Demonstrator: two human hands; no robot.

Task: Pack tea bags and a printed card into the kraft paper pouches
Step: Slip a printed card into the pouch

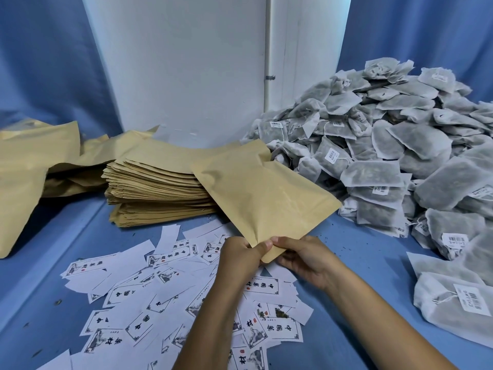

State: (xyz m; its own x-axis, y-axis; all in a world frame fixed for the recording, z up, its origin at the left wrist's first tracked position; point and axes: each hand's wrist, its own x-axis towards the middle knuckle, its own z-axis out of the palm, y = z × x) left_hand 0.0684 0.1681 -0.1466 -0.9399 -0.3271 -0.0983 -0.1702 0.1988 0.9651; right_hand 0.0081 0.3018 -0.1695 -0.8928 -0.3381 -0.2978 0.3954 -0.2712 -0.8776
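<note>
A flat kraft paper pouch (262,194) is held up over the table, tilted, with its lower corner between both hands. My left hand (240,256) pinches that corner from the left, and my right hand (306,259) pinches it from the right. Below the hands, several printed cards (262,285) with black characters lie scattered on the blue table. A big heap of grey tea bags (386,145) with small white tags fills the right side.
A stack of flat kraft pouches (157,188) stands behind the cards at centre left. More crumpled kraft pouches (29,166) lie at the far left. Two loose tea bags (453,297) rest near the right edge. A white wall panel stands behind.
</note>
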